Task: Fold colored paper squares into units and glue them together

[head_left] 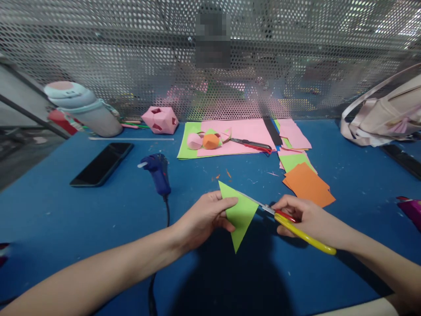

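Here, in the head view, both hands work low in the middle, above the blue worktop (pixel 49 210). The left hand (pixel 205 217) pinches a green triangle (pixel 241 215) of paper: the thumb lies on its front face near the left edge and the other fingers are curled behind it. The triangle is held up from the worktop, with one corner pointing up and a long corner pointing down. The right hand (pixel 304 219) is closed around the scissors (pixel 289 224), which have a yellow and red handle. Their blades reach left to the upper right edge of the triangle and touch it; I cannot tell how far the blades are apart.

Just behind the right hand lies an orange stack (pixel 309 184) of paper squares, with a green sheet (pixel 292 160) partly under it. Further back, a pink sheet (pixel 243 134) lies on a bigger green one, and on it rest a pink ball (pixel 194 141) and an orange ball (pixel 211 141), touching each other. Beside them lies a second pair of scissors (pixel 255 145). A pink box (pixel 160 119) stands to the left of the sheets.

A blue glue gun (pixel 158 172) lies left of the left hand, and its cable runs down beside the left forearm. A black phone (pixel 101 163) lies further left, and a bottle (pixel 83 109) lies on its side behind it. A pale bag (pixel 381 116) rests at the far right. A perforated metal wall (pixel 131 52) closes the back.
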Available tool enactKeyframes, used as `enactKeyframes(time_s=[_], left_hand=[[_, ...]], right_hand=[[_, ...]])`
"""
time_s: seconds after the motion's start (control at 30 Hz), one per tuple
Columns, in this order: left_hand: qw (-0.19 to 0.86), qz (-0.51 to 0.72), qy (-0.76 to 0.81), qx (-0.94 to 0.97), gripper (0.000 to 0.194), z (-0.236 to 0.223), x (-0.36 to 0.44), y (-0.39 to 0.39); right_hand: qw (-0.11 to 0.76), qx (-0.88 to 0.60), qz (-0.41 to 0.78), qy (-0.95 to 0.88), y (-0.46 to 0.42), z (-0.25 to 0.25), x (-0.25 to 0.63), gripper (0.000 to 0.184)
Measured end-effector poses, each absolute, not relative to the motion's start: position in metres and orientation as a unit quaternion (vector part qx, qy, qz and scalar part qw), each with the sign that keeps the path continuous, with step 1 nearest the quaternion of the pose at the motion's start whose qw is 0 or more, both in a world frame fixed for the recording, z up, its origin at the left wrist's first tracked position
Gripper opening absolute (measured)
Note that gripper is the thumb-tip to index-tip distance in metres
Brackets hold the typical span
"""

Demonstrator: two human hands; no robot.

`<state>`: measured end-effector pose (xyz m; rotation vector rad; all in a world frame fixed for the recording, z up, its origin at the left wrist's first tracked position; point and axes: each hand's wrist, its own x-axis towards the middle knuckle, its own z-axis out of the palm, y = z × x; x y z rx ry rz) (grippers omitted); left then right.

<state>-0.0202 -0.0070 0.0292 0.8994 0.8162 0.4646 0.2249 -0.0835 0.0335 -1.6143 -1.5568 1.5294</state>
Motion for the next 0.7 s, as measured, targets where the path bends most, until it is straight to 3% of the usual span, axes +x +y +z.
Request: enactKeyframes(time_s=[0.13,0.33,0.7], left_hand=[[0.798,0.217,0.381,0.413,0.019,0.028,-0.02,-0.006],[0.794,0.224,0.394,0.404,0.017,0.03,-0.019,-0.005],[0.796,0.218,0.379,0.418,0.016,0.031,-0.02,-0.006]], right_hand=[[0.212,-0.589,0.546,-0.558,-0.083,0.031,0.224,0.036],[0.278,-0.599,0.485,-0.574,-0.075,0.019,0.23,0.036],[0.171,-0.58,0.523,-0.6,-0.078,0.041,0.224,0.041]])
